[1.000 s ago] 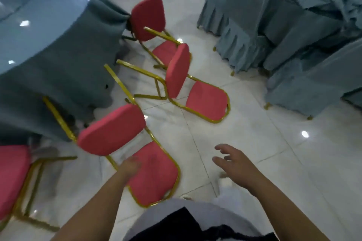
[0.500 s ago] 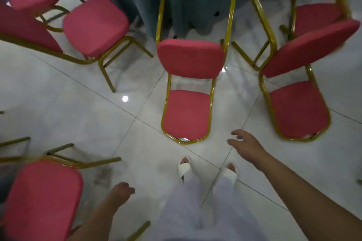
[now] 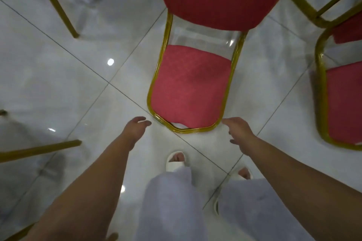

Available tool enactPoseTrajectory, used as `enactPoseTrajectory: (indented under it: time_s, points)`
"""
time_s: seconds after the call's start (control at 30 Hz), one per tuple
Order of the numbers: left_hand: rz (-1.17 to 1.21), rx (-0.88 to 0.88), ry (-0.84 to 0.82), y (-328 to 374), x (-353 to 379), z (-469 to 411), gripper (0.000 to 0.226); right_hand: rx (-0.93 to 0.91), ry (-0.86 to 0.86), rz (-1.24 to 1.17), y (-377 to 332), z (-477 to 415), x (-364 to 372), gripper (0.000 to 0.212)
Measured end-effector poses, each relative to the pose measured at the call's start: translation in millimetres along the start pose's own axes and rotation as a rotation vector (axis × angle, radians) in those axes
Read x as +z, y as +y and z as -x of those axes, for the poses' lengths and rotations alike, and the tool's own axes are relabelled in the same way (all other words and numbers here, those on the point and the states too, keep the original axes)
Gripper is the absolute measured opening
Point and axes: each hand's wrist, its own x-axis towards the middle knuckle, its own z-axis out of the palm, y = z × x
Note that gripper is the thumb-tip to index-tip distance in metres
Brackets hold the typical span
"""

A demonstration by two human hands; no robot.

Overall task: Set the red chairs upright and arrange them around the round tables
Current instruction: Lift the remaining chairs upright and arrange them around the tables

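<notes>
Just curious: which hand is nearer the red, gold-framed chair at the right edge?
Right. The right hand is left of that chair; the left hand is farther left, past the middle red chair.

Blocked straight ahead by the toppled red chair; hemmed at right by a second red chair, narrow lane between. Open across bare tile floor at left, past gold chair legs above and a gold leg below.
</notes>
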Motion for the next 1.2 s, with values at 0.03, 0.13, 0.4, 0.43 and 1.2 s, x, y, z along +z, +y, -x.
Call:
enactPoseTrajectory:
  time_s: [0.03, 0.13, 0.4, 0.43, 1.2]
  points:
    - [0.018, 0.005, 0.023, -5.5, 4.9, -29.1, 0.043, 0.032, 0.004, -0.031, 7.9, -26.6, 9.6, 0.055]
    - [0.109, 0.036, 0.055, -19.8, 20.9, -106.3, 0.051, 0.114, 0.003, -0.165, 27.1, -100.0, 29.5, 0.068]
    - [0.575, 0.032, -0.026, -24.1, 71.9, -232.5, 0.056, 0.167, -0.129, -0.518, 49.9, -212.1, 48.3, 0.045]
    - [0.614, 0.021, -0.042, -22.5, 71.8, -232.3, 0.053, 0.165, -0.148, -0.551, 49.8, -212.8, 48.3, 0.043]
    - [0.499, 0.173, 0.090, 113.2, -193.8, 347.7, 0.043, 0.087, -0.197, -0.611, -129.5, 397.9, -127.0, 0.038]
